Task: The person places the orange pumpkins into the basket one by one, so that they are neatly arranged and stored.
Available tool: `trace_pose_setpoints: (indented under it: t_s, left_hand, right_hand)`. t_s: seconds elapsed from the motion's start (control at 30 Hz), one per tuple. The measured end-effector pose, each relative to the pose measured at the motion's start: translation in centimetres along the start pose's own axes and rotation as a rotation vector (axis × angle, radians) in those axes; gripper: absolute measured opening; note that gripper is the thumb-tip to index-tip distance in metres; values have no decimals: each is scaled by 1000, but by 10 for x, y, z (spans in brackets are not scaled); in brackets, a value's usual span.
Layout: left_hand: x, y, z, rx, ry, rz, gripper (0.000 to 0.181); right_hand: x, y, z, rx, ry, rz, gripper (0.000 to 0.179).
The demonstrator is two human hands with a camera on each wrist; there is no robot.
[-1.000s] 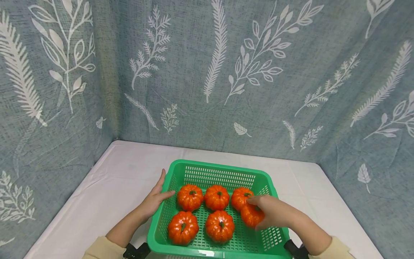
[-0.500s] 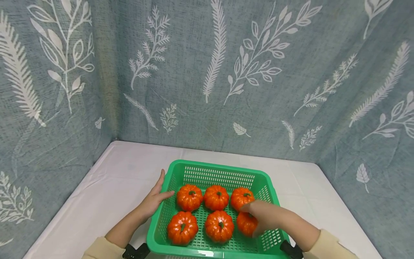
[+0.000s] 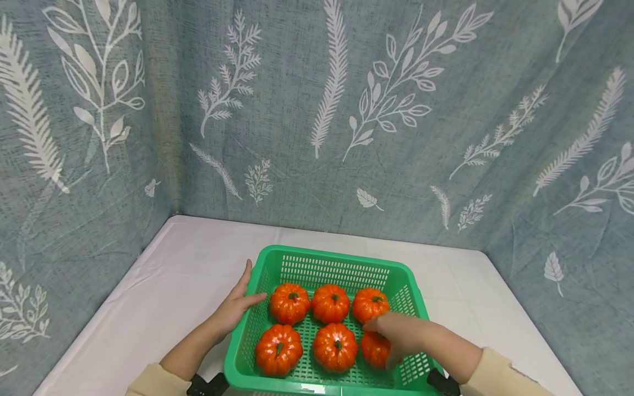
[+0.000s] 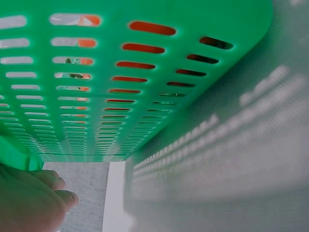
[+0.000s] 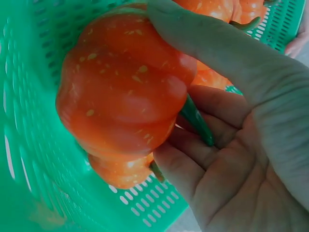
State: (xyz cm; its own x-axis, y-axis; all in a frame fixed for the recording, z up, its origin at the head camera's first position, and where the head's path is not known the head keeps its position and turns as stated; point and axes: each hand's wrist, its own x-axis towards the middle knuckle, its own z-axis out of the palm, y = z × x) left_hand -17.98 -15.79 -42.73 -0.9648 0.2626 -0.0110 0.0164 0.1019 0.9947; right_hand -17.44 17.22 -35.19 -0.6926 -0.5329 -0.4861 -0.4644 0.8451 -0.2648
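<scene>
In the head view, several small orange pumpkins with green stems sit in two rows inside a green plastic basket (image 3: 337, 257). My right hand (image 3: 403, 333) holds the front right pumpkin (image 3: 375, 350), thumb on one side and fingers on the other. Up close in the right wrist view, this pumpkin (image 5: 125, 87) shows yellow flecks, and its stem points toward the palm. Behind it sits the back right pumpkin (image 3: 370, 304). At the basket's left rim rests my left hand (image 3: 238, 302), fingers straight along the outside and thumb reaching over the rim.
The basket stands on a table with a white cloth (image 3: 208, 253). A grey-green curtain (image 3: 287, 110) with white leaf prints hangs behind and at both sides. Slotted basket walls (image 4: 116, 92) rise close to the left wrist.
My right hand has moved left and toward the front with its pumpkin, away from the back right pumpkin and into line with the front row. The left hand stays at the rim.
</scene>
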Motion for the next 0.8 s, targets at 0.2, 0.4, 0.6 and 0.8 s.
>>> trace_pose_setpoints:
  t_s: [0.2,0.4,0.6,0.8]
  left_hand:
    - [0,0,0,0,-5,10,82]
    - [0,-1,0,1,-3,0,82]
    - [-1,1,0,1,-9,-1,83]
    - [-1,2,0,0,-7,-7,83]
  right_hand:
    - [2,0,1,-28,-22,9,69]
    - [3,0,2,-35,-40,45,68]
    - [2,0,2,-31,-40,8,64]
    - [0,0,2,-66,9,-65,53]
